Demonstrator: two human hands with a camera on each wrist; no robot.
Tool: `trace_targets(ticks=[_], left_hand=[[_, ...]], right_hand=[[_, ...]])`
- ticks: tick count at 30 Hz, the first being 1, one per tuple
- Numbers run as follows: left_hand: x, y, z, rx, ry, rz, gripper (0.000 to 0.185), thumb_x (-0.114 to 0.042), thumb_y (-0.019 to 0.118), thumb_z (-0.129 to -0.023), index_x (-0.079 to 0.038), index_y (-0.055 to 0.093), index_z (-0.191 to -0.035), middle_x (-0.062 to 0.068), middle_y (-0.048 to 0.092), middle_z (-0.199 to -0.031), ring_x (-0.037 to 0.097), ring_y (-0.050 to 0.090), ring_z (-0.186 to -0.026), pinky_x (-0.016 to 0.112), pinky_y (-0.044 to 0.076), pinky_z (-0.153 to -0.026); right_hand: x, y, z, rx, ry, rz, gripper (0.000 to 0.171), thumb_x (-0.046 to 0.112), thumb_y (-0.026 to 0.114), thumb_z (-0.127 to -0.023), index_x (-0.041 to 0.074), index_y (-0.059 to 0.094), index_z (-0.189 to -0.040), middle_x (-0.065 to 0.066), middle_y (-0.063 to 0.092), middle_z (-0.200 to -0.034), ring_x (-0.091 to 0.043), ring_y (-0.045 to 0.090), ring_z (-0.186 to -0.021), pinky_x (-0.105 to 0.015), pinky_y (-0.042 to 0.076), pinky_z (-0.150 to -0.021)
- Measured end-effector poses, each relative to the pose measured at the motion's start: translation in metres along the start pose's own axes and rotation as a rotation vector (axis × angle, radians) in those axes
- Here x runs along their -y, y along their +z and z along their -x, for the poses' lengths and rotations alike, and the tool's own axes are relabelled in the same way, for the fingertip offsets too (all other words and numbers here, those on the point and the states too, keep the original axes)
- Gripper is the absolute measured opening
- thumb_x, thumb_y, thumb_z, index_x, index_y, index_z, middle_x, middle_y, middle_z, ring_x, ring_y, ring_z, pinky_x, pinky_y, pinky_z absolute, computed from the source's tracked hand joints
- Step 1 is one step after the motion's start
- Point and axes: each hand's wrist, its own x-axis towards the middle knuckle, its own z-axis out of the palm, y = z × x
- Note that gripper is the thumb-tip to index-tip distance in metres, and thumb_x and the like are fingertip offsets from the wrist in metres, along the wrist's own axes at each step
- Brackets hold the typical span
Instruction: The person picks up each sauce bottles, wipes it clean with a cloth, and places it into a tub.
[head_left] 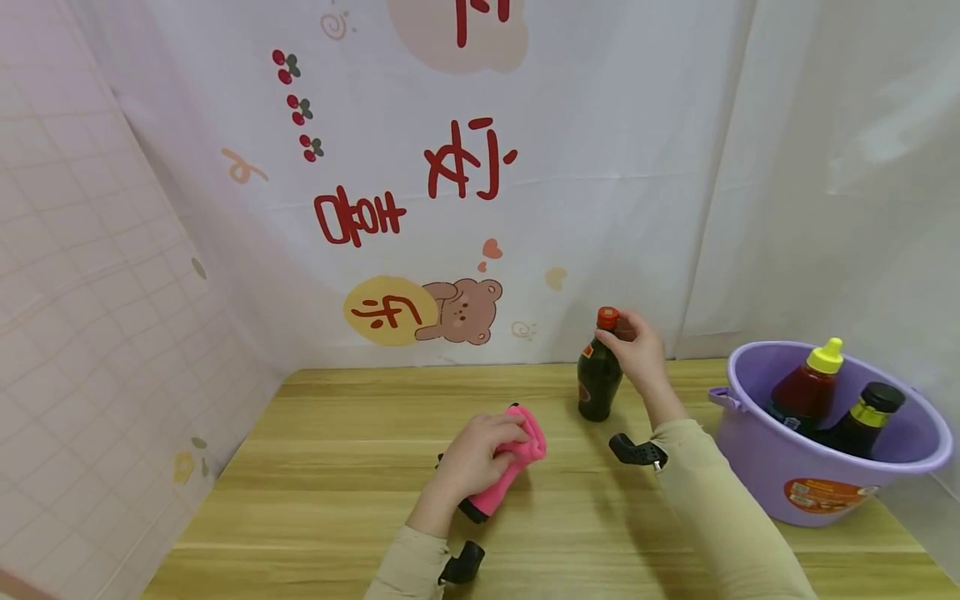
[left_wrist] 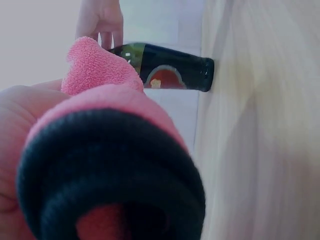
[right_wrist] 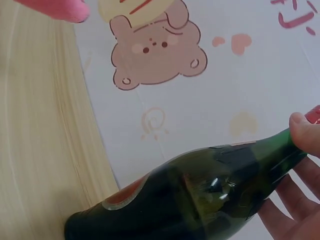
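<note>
A dark green glass bottle (head_left: pixel 597 382) with a red cap (head_left: pixel 607 317) stands upright on the wooden table (head_left: pixel 345 467) near the back wall. My right hand (head_left: pixel 637 350) holds it by the neck just under the cap; the bottle (right_wrist: pixel 200 195) fills the right wrist view with my fingers (right_wrist: pixel 300 131) on its neck. My left hand (head_left: pixel 480 454) grips a pink cloth with a black cuff (head_left: pixel 504 475) and rests it on the table to the left of the bottle. The cloth (left_wrist: pixel 110 165) fills the left wrist view, with the bottle (left_wrist: pixel 165 67) behind it.
A purple plastic tub (head_left: pixel 757 454) stands at the table's right side, holding a red sauce bottle with a yellow cap (head_left: pixel 810 387) and a dark bottle with a black cap (head_left: pixel 862 421). A white printed backdrop (head_left: pixel 450 183) hangs right behind the table.
</note>
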Motion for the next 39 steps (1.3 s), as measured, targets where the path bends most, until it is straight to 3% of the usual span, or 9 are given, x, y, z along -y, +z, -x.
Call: trace_targets(ticks=[8, 14, 23, 39], left_hand=[[0.008, -0.008, 0.002, -0.04, -0.033, 0.029, 0.025, 0.001, 0.076, -0.083, -0.014, 0.075, -0.102, -0.002, 0.071, -0.112, 0.019, 0.063, -0.109, 0.04, 0.047, -0.098], [0.014, -0.011, 0.003, -0.052, -0.062, 0.031, 0.027, 0.001, 0.076, -0.082, -0.017, 0.074, -0.102, -0.003, 0.07, -0.114, 0.017, 0.062, -0.11, 0.04, 0.046, -0.098], [0.019, -0.014, 0.005, -0.054, -0.088, 0.035, 0.029, 0.003, 0.074, -0.083, -0.018, 0.075, -0.103, 0.0, 0.069, -0.121, 0.018, 0.058, -0.121, 0.041, 0.043, -0.103], [0.024, -0.02, 0.008, -0.109, -0.103, 0.031, 0.026, 0.0, 0.077, -0.082, -0.018, 0.074, -0.1, -0.004, 0.071, -0.11, 0.022, 0.062, -0.106, 0.043, 0.047, -0.095]], right_hand=[[0.021, 0.003, 0.014, 0.036, -0.057, -0.019, 0.05, 0.027, 0.072, -0.093, 0.005, 0.056, -0.135, -0.019, 0.062, -0.121, -0.035, 0.058, -0.112, -0.05, 0.048, -0.091], [0.038, 0.013, 0.025, 0.102, -0.088, -0.095, 0.046, 0.022, 0.073, -0.092, 0.005, 0.059, -0.131, -0.017, 0.063, -0.114, -0.029, 0.059, -0.104, -0.041, 0.047, -0.087], [0.047, 0.037, 0.043, 0.162, -0.114, -0.116, 0.043, 0.018, 0.076, -0.089, 0.007, 0.062, -0.128, -0.014, 0.067, -0.106, -0.027, 0.062, -0.098, -0.038, 0.05, -0.083], [0.056, 0.066, 0.06, 0.181, -0.172, -0.157, 0.038, 0.011, 0.078, -0.086, 0.004, 0.066, -0.121, -0.011, 0.07, -0.096, -0.027, 0.065, -0.089, -0.04, 0.051, -0.08]])
